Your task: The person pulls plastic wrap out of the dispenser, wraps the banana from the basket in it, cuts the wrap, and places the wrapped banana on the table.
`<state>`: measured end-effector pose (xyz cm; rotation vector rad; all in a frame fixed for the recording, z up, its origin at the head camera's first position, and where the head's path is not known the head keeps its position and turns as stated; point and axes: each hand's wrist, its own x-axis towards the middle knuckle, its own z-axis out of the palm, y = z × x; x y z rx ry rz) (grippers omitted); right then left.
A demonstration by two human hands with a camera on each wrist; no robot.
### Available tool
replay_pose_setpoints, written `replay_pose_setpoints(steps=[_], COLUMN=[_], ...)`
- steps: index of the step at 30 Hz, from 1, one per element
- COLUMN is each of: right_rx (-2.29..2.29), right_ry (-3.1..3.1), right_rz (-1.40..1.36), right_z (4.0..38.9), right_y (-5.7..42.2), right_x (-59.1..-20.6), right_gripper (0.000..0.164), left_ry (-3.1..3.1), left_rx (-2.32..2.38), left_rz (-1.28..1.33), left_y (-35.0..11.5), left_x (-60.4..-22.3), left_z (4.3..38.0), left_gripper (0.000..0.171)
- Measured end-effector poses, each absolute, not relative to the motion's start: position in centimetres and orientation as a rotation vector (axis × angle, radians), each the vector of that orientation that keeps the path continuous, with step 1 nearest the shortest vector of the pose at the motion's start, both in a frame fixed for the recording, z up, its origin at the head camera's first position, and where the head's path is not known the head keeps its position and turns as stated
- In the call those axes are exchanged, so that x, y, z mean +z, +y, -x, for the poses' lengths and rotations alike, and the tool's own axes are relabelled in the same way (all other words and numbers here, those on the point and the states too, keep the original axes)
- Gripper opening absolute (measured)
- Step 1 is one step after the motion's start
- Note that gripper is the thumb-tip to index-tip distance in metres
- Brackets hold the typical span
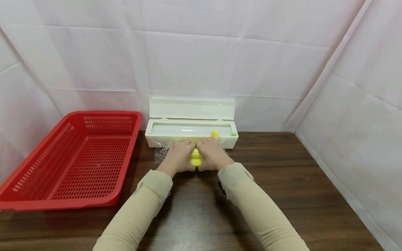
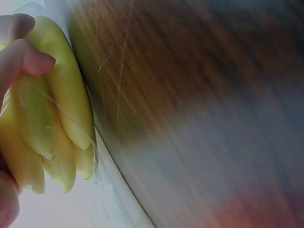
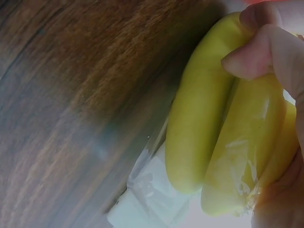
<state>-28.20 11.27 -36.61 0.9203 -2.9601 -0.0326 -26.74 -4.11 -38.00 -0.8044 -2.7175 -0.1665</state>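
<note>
A bunch of yellow bananas (image 1: 196,159) is held between both hands in front of the white cling film box. My left hand (image 1: 178,156) grips one side of the bunch, its thumb bent over the fruit in the left wrist view. On the other side my right hand (image 1: 214,154) grips it, with the thumb pressing on the bananas (image 3: 199,118). Clear cling film (image 1: 159,154) spreads beside the left hand, and some lies over the banana tips in both wrist views. The hands hide much of the bunch in the head view.
The cling film box (image 1: 151,141) stands at the back wall, its lid (image 1: 192,108) raised and a film roll inside. A green slider (image 1: 233,134) sits at its right end. A red plastic basket (image 1: 135,139) takes up the left of the dark wooden table (image 1: 282,174). White cloth walls surround it.
</note>
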Motion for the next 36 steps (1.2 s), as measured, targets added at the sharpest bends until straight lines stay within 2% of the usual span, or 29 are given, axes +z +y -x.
replay_pose_setpoints(steps=[8, 15, 36], right_rx=[-0.02, 0.012, 0.114], right_ry=[-2.952, -2.979, -3.03], right_rz=[-0.933, -0.913, -0.938], right_z=[27.6, 27.3, 27.1], right_y=[11.0, 11.1, 11.9], right_x=[-36.8, -37.0, -36.2], right_gripper=[0.056, 0.051, 0.051], left_ry=[-2.745, -2.792, -2.836], left_rx=[-0.213, -0.195, -0.235], left_rz=[0.794, 0.796, 0.782], left_y=[-4.3, -4.1, -3.2], left_x=[-38.3, -37.9, -37.0], left_z=[26.3, 25.9, 25.3], left_gripper=[0.06, 0.061, 0.054])
